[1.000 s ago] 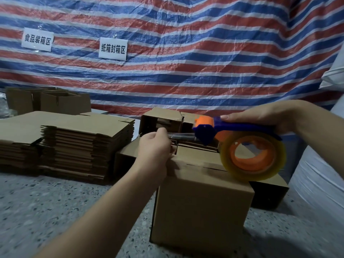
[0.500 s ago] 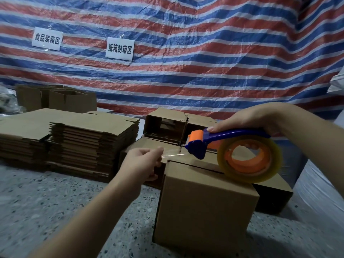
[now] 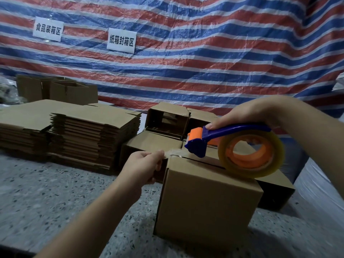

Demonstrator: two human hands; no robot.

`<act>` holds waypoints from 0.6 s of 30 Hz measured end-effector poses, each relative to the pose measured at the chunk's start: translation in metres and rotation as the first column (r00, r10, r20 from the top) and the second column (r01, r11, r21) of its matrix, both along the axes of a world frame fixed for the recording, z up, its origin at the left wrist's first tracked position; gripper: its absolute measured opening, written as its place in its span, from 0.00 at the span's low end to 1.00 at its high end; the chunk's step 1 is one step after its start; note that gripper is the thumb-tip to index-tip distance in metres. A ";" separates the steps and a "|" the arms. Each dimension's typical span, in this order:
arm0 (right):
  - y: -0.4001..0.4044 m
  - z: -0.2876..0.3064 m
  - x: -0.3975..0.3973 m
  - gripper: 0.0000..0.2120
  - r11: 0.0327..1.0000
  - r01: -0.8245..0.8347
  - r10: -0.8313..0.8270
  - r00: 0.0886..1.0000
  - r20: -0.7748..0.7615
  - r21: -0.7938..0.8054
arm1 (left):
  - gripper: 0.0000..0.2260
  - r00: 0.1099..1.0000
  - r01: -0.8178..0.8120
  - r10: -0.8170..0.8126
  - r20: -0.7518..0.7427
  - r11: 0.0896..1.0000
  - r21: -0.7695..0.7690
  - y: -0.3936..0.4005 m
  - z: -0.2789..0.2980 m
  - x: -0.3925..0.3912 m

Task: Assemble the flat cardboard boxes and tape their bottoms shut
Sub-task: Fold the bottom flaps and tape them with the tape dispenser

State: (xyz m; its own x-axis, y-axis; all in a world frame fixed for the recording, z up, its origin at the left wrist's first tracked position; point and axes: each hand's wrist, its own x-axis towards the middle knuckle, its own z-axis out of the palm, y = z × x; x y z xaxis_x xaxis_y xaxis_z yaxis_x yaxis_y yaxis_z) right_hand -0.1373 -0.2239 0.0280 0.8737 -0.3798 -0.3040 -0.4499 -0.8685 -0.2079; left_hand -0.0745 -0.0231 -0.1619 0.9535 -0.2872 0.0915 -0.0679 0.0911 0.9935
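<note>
Taping the seam of an assembled cardboard box

Stacks of flat cardboard boxes (image 3: 89, 133) lie at 9 o'clock on the speckled table (image 3: 46, 192). The left hand (image 3: 143, 164) pinches the tape end (image 3: 172, 152) at the cardboard box (image 3: 206, 202), which stands at 5 o'clock. The right hand (image 3: 247, 112) grips the tape dispenser (image 3: 232, 144), its roll resting on the box top.

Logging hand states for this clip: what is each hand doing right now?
Left hand: pinching the free end of the tape at the box edge.
Right hand: gripping the tape dispenser handle above the box.
</note>
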 end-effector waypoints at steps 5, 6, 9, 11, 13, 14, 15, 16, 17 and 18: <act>0.004 0.000 -0.001 0.37 1.000 0.007 -0.007 1.000 -0.006 0.003 | 0.17 0.996 0.086 -0.086 -0.038 0.996 -0.001 -0.005 -0.009 -0.005; 0.005 0.000 -0.002 0.35 1.000 0.007 -0.007 1.000 -0.004 0.011 | 0.17 0.994 0.101 -0.101 -0.044 0.995 -0.006 -0.006 -0.010 -0.006; 0.006 -0.001 -0.003 0.33 1.000 -0.003 0.003 1.000 0.004 0.031 | 0.17 0.994 0.101 -0.101 -0.044 0.995 0.004 -0.008 -0.011 -0.009; 0.006 -0.002 -0.002 0.31 0.999 -0.018 0.018 1.000 0.006 0.031 | 0.17 0.996 0.074 -0.073 -0.061 0.997 0.023 -0.010 -0.012 -0.010; 0.007 -0.003 -0.001 0.29 0.999 -0.036 0.036 0.999 0.003 0.023 | 0.19 0.992 0.035 -0.032 -0.123 0.999 0.020 -0.013 -0.014 -0.009; 0.007 -0.002 -0.001 0.29 0.999 -0.042 0.042 0.999 0.001 0.019 | 0.21 0.986 0.024 -0.020 -0.165 1.000 0.021 -0.014 -0.016 -0.009; 0.007 -0.002 -0.001 0.28 0.999 -0.045 0.045 0.999 -0.001 0.014 | 0.24 0.979 0.023 -0.015 -0.205 0.999 0.034 -0.015 -0.019 -0.010; 0.007 -0.002 -0.001 0.27 0.999 -0.049 0.049 0.999 -0.004 0.014 | 0.26 0.974 0.019 -0.006 -0.225 0.998 0.055 -0.015 -0.023 -0.011; 0.007 -0.002 -0.001 0.26 0.998 -0.055 0.055 0.998 -0.007 0.016 | 0.26 0.978 -0.002 0.018 -0.207 0.997 0.078 -0.015 -0.028 -0.011; 0.007 -0.002 0.000 0.26 0.998 -0.062 0.062 0.998 -0.007 0.019 | 0.23 0.989 -0.040 0.053 -0.141 0.995 0.094 -0.015 -0.031 -0.012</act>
